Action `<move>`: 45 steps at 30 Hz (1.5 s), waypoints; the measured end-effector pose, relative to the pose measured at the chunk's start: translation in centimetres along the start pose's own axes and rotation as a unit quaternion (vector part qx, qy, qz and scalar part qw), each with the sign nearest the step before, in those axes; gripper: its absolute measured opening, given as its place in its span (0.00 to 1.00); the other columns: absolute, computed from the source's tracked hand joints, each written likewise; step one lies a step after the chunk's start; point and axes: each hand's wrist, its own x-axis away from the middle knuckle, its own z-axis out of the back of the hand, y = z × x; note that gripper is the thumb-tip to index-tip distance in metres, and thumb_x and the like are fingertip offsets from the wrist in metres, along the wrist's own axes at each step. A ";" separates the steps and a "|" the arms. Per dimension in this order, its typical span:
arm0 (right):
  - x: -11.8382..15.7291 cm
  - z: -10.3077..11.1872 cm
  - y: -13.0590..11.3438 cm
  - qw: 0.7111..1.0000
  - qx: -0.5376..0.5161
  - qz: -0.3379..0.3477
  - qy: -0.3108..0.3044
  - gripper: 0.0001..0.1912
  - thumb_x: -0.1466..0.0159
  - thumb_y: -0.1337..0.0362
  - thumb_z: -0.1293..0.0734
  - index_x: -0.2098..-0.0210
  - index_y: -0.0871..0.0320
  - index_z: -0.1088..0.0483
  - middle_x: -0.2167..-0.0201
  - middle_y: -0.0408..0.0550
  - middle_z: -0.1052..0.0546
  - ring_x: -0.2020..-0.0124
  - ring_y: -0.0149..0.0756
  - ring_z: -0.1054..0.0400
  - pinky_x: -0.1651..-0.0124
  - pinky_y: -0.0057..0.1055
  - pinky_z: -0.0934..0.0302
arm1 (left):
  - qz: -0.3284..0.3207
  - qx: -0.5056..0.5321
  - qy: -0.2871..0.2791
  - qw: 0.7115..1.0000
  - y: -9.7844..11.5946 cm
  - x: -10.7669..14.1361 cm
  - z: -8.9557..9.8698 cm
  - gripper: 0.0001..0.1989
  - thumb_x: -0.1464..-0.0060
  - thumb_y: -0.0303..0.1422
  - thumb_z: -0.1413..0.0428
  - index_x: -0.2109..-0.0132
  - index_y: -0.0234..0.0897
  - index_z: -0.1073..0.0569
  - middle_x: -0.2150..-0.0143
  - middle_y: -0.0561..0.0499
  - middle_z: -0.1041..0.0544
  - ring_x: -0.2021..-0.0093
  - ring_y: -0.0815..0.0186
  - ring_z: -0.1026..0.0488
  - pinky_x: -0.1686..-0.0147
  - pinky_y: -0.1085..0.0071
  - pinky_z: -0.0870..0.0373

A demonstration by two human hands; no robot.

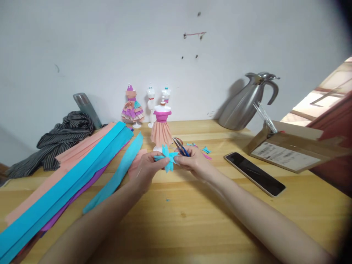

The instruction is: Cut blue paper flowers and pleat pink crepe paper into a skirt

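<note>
Left hand [147, 167] and right hand [195, 161] pinch one blue paper flower [172, 157] between clamped fingers above the worktop [176, 231], before four dress forms [161, 126]. Petals point up, down and sideways. One pair of scissors [179, 146] slants up-left from the right hand, handles partly hidden.
</note>
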 end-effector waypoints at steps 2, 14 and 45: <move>0.1 -0.1 -0.5 0.999 -0.028 0.010 -0.024 0.15 0.54 0.59 0.26 0.78 0.58 0.36 0.87 0.32 0.45 0.85 0.21 0.59 0.81 0.26 0.67 | -0.001 0.027 0.005 1.000 0.4 0.0 0.1 0.11 0.55 0.37 0.36 0.76 0.34 0.27 0.76 0.52 0.26 0.72 0.69 0.32 0.65 0.69 0.36; -1.2 2.0 -5.4 0.991 0.055 0.092 -0.076 0.25 0.46 0.45 0.30 0.82 0.58 0.40 0.87 0.33 0.51 0.84 0.22 0.61 0.80 0.28 0.69 | -0.058 -0.071 -0.069 0.993 5.5 -2.6 -1.8 0.11 0.60 0.36 0.36 0.76 0.34 0.27 0.78 0.54 0.29 0.74 0.70 0.35 0.69 0.71 0.40; -2.6 2.5 -4.4 0.996 -0.040 0.077 0.032 0.24 0.52 0.47 0.26 0.79 0.58 0.39 0.87 0.32 0.48 0.86 0.20 0.61 0.81 0.26 0.70 | -0.044 0.103 -0.013 0.994 3.8 -6.4 -4.2 0.11 0.60 0.37 0.35 0.74 0.35 0.25 0.76 0.53 0.26 0.73 0.70 0.32 0.67 0.70 0.33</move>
